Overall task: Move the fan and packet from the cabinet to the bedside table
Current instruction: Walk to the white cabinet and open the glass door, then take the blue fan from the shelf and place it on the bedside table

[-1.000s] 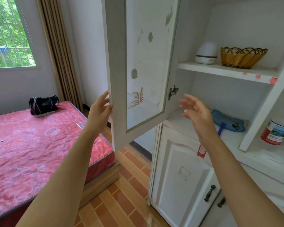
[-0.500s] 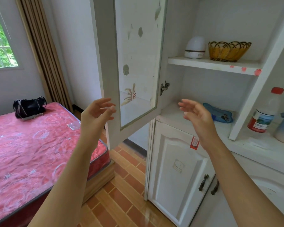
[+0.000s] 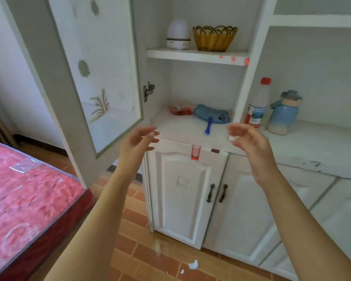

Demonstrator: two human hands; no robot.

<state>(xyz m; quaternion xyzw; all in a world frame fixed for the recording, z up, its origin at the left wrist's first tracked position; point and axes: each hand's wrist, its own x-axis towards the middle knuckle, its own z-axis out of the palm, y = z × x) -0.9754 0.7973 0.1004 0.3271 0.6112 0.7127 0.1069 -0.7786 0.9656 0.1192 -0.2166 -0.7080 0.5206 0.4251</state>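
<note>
A blue hand fan (image 3: 212, 116) with a blue handle lies flat on the lower shelf of the open white cabinet (image 3: 182, 128). A red-orange packet (image 3: 180, 109) lies just left of it, toward the back. My left hand (image 3: 139, 141) hovers in front of the shelf edge, fingers apart, holding nothing. My right hand (image 3: 249, 141) hovers at the same height, right of the fan handle, also empty. Both hands are short of the shelf and touch nothing.
The glass cabinet door (image 3: 93, 78) stands swung open on the left. A white egg-shaped device (image 3: 178, 35) and a wicker basket (image 3: 214, 38) sit on the upper shelf. A red-capped bottle (image 3: 257, 104) and blue flask (image 3: 284, 113) stand on the counter. A red bed (image 3: 24, 195) is at left.
My left hand let go of the cabinet door and moved right, toward the shelf. My view shifted right and down, which reveals the packet beside the fan.
</note>
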